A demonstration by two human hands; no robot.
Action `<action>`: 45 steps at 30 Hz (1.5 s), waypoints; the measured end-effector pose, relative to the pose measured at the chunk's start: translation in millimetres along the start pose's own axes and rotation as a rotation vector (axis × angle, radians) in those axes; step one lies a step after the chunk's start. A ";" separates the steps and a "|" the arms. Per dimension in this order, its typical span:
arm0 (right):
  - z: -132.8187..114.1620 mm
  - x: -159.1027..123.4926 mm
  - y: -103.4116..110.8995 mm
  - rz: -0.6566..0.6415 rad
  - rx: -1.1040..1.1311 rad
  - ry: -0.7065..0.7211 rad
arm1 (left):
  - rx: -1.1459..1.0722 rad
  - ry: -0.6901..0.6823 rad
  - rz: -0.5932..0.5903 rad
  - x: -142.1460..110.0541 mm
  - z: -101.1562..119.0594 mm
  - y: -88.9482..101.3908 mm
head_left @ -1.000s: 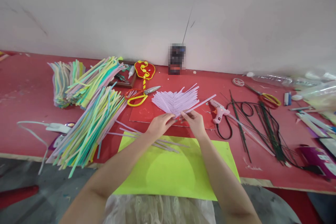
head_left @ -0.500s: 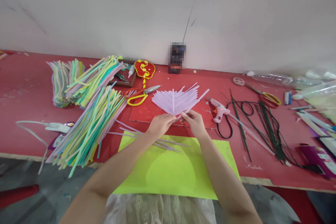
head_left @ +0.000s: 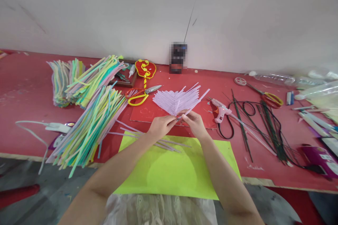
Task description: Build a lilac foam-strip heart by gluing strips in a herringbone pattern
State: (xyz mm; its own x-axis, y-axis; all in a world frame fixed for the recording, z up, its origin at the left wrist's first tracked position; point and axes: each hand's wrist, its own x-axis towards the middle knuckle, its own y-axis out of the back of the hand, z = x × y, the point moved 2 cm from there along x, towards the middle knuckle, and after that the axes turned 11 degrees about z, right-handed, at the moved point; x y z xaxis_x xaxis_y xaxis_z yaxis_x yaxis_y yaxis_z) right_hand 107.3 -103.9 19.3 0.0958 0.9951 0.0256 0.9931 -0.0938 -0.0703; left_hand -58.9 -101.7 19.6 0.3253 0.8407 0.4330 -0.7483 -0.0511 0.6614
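Note:
A leaf-shaped piece made of lilac pipe cleaners (head_left: 174, 99) spreads out in front of me, its strands slanting both ways from a middle line. At its near, pointed end my left hand (head_left: 163, 126) is closed, thumb and finger pinching the tip. My right hand (head_left: 194, 122) is also closed there, with a single lilac pipe cleaner (head_left: 203, 95) slanting up to the right from beside its fingers. The fingertips of both hands nearly meet and partly hide the tip. Several loose lilac pipe cleaners (head_left: 158, 143) lie just behind my left wrist, across a yellow-green sheet (head_left: 174, 179).
Bundles of pastel pipe cleaners (head_left: 92, 126) lie left. Yellow-and-red-handled scissors (head_left: 141, 97) rest by a red-and-yellow ornament (head_left: 145, 69). Right are a pink glue gun (head_left: 221, 110) with its cord, dark green wires (head_left: 274, 137) and more scissors (head_left: 271, 99). A dark pixelated object (head_left: 178, 58) stands against the wall.
A short lilac strand at the middle of the leaf shape, upright before, now leans right and sits lower. My right fingers have shifted slightly at the tip; my left hand stays nearly in place.

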 end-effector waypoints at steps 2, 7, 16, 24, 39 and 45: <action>0.0 -0.2 1.0 -0.025 0.026 0.005 | -0.032 -0.017 -0.031 0.2 2.4 0.7; -1.0 -0.2 1.5 0.027 0.035 0.049 | -0.058 -0.038 -0.052 -0.2 10.3 3.4; -2.8 -2.5 -5.2 0.083 0.023 0.053 | 0.013 -0.065 0.013 -1.4 16.3 5.2; 8.8 -0.6 0.4 0.110 0.103 0.050 | -0.086 -0.037 -0.040 -1.6 19.1 5.1; -5.2 -4.8 -5.7 0.209 0.096 0.154 | -0.103 -0.091 0.029 -1.3 20.2 7.6; -2.9 -3.6 -4.0 0.221 0.127 0.154 | 0.075 -0.227 0.150 -2.9 20.6 7.9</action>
State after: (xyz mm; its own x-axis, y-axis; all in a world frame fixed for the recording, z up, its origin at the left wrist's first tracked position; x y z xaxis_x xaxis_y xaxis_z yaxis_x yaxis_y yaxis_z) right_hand 103.2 -107.2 22.5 0.3271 0.9335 0.1465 0.9317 -0.2927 -0.2150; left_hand -53.8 -115.7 36.2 0.3416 0.6793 0.6495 -0.7555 -0.2125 0.6197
